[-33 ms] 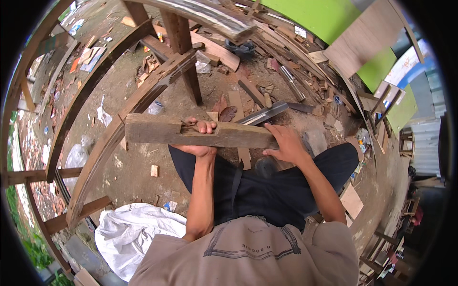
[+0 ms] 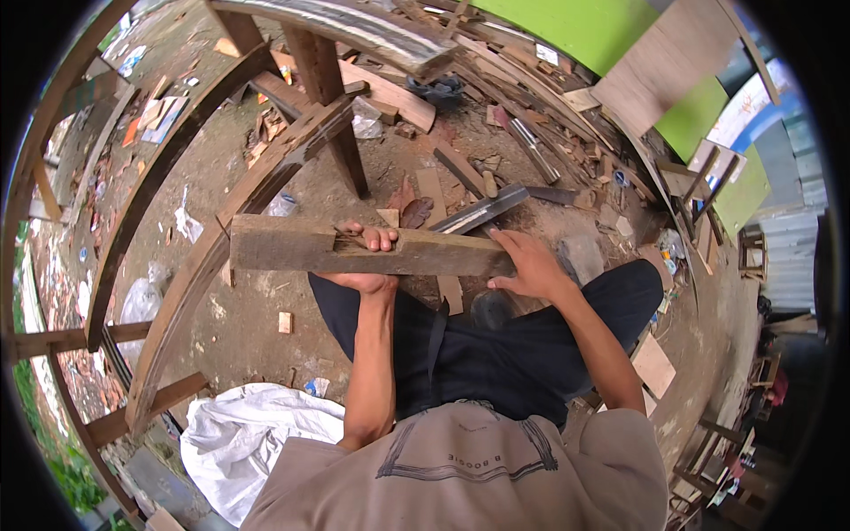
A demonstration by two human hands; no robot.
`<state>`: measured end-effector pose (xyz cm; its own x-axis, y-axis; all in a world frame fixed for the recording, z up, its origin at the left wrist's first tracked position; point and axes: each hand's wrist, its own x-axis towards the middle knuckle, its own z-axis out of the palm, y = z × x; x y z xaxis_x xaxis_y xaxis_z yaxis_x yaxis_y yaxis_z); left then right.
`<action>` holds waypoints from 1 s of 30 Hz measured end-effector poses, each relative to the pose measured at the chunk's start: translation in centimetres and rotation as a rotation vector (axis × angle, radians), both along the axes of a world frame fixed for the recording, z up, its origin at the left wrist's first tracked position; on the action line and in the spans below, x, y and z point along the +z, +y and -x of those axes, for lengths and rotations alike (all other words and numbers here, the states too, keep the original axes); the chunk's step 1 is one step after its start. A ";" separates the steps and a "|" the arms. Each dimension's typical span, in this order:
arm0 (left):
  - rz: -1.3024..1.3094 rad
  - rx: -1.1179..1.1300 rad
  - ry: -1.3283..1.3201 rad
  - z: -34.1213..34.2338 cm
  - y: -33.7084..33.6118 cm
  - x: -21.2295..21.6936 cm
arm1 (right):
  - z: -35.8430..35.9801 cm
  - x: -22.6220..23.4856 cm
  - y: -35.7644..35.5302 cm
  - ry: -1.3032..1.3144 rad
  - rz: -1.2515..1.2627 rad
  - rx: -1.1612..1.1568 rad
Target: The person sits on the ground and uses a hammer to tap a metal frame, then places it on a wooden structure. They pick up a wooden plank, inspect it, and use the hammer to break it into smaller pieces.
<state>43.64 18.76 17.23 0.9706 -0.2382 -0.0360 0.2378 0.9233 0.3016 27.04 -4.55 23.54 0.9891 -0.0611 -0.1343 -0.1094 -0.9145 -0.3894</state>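
A short, thick wooden beam point(image 2: 283, 245) lies level across the space above my lap, with a rough notch cut in its upper face near the middle. Wrapped around it from below, my left hand point(image 2: 372, 257) shows its curled fingertips beside the notch; the palm is mostly hidden beneath the wood. My right hand point(image 2: 529, 265) clasps the beam's right end, fingers at the far edge and thumb at the near one. Beyond the beam, a dark-edged tool with a light metal strip point(image 2: 482, 211), perhaps a hand saw or plane, rests on the ground.
Curved wooden frame pieces point(image 2: 190, 301) stand at the left, joined to an upright post point(image 2: 323, 97). Wood scraps point(image 2: 390, 93) and a metal tube point(image 2: 536, 146) litter the far ground. A white cloth sack point(image 2: 252, 442) lies at my left; green panels point(image 2: 575, 31) lean far right.
The view has shifted very slightly, so the background sits a little farther left. Both hands keep their hold on the beam, which has hardly moved.
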 end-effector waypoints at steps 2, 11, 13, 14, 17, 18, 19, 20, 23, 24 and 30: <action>-0.048 -0.066 -0.066 0.5 -0.9 -0.7 | 1.7 -0.5 -2.5 0.124 -0.014 -0.069; -0.434 -0.441 -0.366 4.1 -7.2 -1.3 | 5.6 12.5 -10.2 0.210 0.212 -0.401; -0.442 -0.528 -0.399 4.0 -8.5 -1.7 | 6.2 15.8 -10.8 0.280 0.261 -0.460; -0.419 -0.556 -0.378 3.7 -9.0 -3.2 | 6.3 16.9 -11.3 0.317 0.278 -0.475; -0.354 -0.534 -0.439 2.5 -10.1 -8.1 | 5.1 20.0 -12.3 0.510 0.326 -0.470; -0.335 -0.512 -0.407 2.2 -10.3 -9.4 | 4.2 20.2 -13.0 0.582 0.343 -0.456; -0.304 -0.505 -0.367 2.5 -10.8 -9.6 | 4.4 19.6 -14.4 0.600 0.402 -0.415; -0.366 -0.482 -0.390 3.0 -11.1 -9.9 | 4.3 19.2 -15.6 0.633 0.475 -0.411; -0.579 -0.449 -0.452 3.5 -10.9 -8.5 | 1.6 16.5 -17.0 0.734 0.594 -0.384; -0.643 -0.455 -0.468 2.9 -11.4 -8.8 | 0.4 15.1 -17.9 0.765 0.594 -0.372; -0.616 -0.375 -0.328 0.4 -11.7 -11.1 | -5.9 4.6 -20.4 0.675 0.470 -0.278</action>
